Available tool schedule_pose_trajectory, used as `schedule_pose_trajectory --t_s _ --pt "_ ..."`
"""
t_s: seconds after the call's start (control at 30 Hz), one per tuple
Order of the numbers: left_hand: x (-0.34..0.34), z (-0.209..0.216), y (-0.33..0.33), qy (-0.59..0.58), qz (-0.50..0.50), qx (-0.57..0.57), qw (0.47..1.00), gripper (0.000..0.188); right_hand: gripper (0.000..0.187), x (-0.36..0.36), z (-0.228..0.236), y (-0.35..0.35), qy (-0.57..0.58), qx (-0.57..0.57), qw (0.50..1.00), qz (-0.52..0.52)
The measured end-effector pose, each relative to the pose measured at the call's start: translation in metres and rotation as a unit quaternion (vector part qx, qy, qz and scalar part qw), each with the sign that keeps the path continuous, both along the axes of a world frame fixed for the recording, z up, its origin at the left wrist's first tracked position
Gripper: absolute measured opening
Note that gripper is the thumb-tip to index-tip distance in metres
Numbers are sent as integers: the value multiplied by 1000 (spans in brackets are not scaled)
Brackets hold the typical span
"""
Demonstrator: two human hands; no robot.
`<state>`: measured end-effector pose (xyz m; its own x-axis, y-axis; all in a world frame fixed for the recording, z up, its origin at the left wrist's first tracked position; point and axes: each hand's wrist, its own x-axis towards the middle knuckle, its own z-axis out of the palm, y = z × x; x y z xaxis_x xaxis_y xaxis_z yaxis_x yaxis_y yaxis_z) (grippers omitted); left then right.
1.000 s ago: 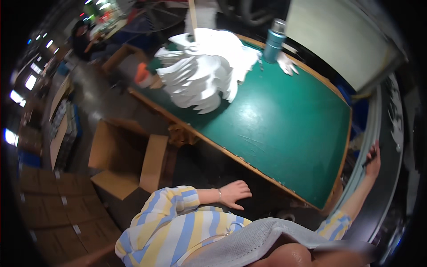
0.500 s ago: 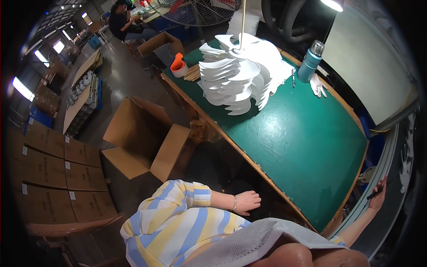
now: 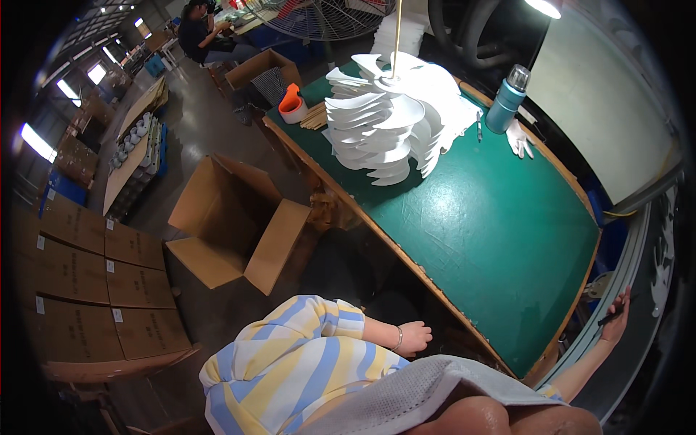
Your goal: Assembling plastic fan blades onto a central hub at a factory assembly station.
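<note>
My left hand (image 3: 414, 338), with a bracelet at its wrist, is above my lap just off the near edge of the table; its fingers are curled in and I see nothing in them. At the far right my right hand (image 3: 618, 322) is closed round a slim black pen-like tool (image 3: 607, 317), beside the belt-like dark surface (image 3: 629, 355) with a pale metal rail. Farther off, a tall stack of white curved blades (image 3: 384, 123) is threaded on a thin upright rod (image 3: 397, 36) on the green tabletop (image 3: 500, 239). Neither hand touches the stack.
An open carton (image 3: 225, 210) stands left of the table, near stacked closed cartons (image 3: 72, 275). On the table are an orange-and-white tape roll (image 3: 292, 109), wooden sticks (image 3: 314, 117), a teal flask (image 3: 505, 101), a pen (image 3: 479, 127) and a white glove (image 3: 518, 140). Another person (image 3: 203, 32) sits far back.
My left hand has moved slightly right, and its fingers have gone from stretched out to curled. My right hand stays in place with the black tool.
</note>
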<state>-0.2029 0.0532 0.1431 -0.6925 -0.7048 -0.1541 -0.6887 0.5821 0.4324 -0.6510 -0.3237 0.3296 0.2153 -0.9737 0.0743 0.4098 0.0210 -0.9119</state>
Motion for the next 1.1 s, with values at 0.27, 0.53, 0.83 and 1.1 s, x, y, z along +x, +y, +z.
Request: schedule_pose_trajectory --t_s 0.27,0.53,0.83,1.1 --pt "16 41 3 -50 121 -20 991 44 43 -17 -7 -9 -4 -20 999 38" --pt "19 39 3 -83 76 -6 994 44 44 -7 -2 -4 -7 -3 1000 29" --pt "21 36 5 -22 84 -18 996 39 43 -4 -3 -6 -7 -9 1000 18" --pt "-4 57 -56 229 13 -151 962 33 43 -48 -8 -6 135 -22 988 -66"
